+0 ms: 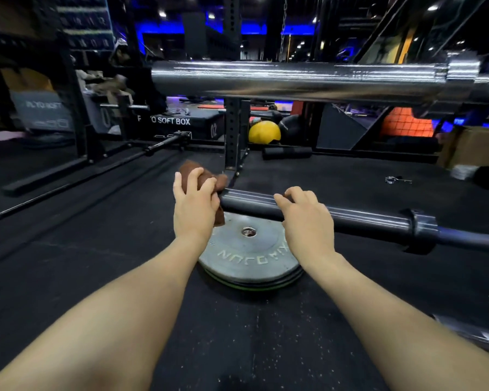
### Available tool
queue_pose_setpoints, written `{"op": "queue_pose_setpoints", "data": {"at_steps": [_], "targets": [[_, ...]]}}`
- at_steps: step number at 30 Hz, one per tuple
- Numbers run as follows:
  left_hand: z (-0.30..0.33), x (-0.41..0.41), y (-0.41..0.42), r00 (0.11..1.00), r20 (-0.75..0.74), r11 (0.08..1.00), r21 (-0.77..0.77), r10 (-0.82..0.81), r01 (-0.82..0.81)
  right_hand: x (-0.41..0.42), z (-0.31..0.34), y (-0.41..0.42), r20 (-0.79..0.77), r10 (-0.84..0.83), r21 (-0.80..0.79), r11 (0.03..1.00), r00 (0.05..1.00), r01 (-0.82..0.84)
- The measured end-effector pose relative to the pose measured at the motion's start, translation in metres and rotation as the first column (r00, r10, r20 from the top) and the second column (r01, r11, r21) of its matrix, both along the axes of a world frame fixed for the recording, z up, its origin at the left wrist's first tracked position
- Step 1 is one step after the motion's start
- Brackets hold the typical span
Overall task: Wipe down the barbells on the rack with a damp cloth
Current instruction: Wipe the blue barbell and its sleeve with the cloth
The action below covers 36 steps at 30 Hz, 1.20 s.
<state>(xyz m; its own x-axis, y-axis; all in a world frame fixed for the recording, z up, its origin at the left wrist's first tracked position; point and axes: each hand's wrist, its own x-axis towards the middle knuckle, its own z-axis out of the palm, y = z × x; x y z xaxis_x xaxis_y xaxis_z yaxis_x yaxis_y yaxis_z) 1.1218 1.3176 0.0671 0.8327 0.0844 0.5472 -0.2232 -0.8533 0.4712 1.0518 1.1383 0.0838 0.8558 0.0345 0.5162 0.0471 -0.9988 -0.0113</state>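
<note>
Left hand (pixel 196 203) clutching brown cloth (pixel 206 176) at barbell sleeve (pixel 254 203) end; right hand (pixel 305 213) curled over sleeve

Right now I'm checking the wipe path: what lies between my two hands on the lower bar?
Head view: only bare dark metal barbell sleeve separates the left hand, gripping the brown cloth, from the right hand.

The gym is dim, lit by small ceiling spots and blue glow behind the chrome bar (pixel 308 80), which carries streaky glare. Left of the bar everything smears with blur; straight lines bow near the edges.
</note>
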Motion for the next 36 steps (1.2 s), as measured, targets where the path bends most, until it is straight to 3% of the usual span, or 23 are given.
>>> {"op": "queue_pose_setpoints", "data": {"at_steps": [8,13,18,24,30,36], "targets": [[0.000,0.003,0.024,0.998,0.005,0.985,-0.162,0.055,-0.054,0.010,-0.007,0.003,0.068,-0.076,-0.124,0.989,0.995,0.084],[-0.014,-0.020,0.029,0.995,0.026,0.962,-0.261,0.094,-0.084,0.006,-0.002,0.004,0.009,-0.125,-0.111,0.986,0.992,0.125],[-0.041,-0.045,0.023,1.000,-0.012,0.962,-0.274,-0.001,-0.002,0.005,0.001,0.007,-0.020,-0.142,-0.138,0.981,0.990,0.138],[-0.006,-0.059,-0.014,0.984,0.096,0.972,-0.166,-0.151,0.165,0.000,0.009,-0.015,-0.066,-0.073,-0.032,0.997,0.995,0.071],[0.004,-0.074,-0.086,0.929,0.139,0.934,-0.056,-0.344,0.354,-0.048,0.014,-0.086,-0.002,-0.173,0.100,0.980,0.985,0.172],[-0.001,-0.092,-0.157,0.893,0.129,0.900,0.003,-0.432,0.435,-0.091,0.006,-0.156,0.004,-0.280,0.154,0.949,0.960,0.276]]}}
